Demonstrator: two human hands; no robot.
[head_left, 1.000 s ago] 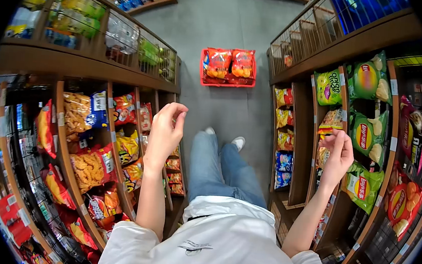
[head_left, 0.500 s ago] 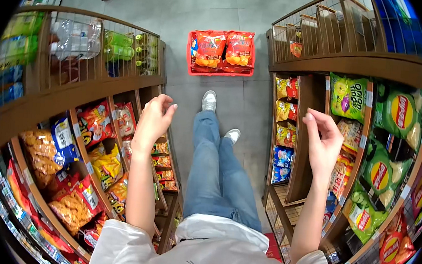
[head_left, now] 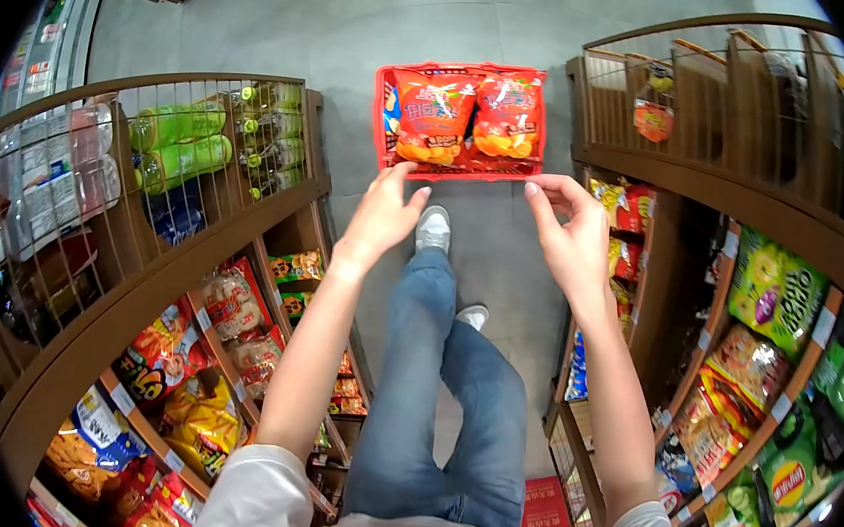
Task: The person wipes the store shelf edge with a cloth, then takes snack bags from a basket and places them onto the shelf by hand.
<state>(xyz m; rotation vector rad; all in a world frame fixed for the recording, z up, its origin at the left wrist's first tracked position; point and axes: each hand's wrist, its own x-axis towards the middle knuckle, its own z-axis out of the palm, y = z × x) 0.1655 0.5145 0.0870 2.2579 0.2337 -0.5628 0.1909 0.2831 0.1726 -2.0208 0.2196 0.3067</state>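
A red shopping basket [head_left: 462, 178] stands on the floor in front of my feet. Inside it are two red snack bags, one on the left [head_left: 433, 109] and one on the right [head_left: 510, 111], with more packs partly hidden beneath and beside them. My left hand [head_left: 383, 215] reaches toward the basket's near left corner, thumb apart from the fingers and nothing in it. By the near right corner is my right hand [head_left: 573, 232], also bare, with loosely curled fingers and a gap to the thumb. Whether either hand touches the rim, I cannot tell.
Shelving flanks me on both sides: the left unit [head_left: 183, 243] carries bottles behind wire and snack bags below, and the right unit [head_left: 704, 193] holds chip bags. A red box [head_left: 548, 516] sits low by the right shelf. Grey floor [head_left: 403, 21] extends beyond the basket.
Both hands have moved forward and inward, from beside the shelves to the basket's near corners. The basket appears closer and larger, and the shelves have shifted in view as I step forward.
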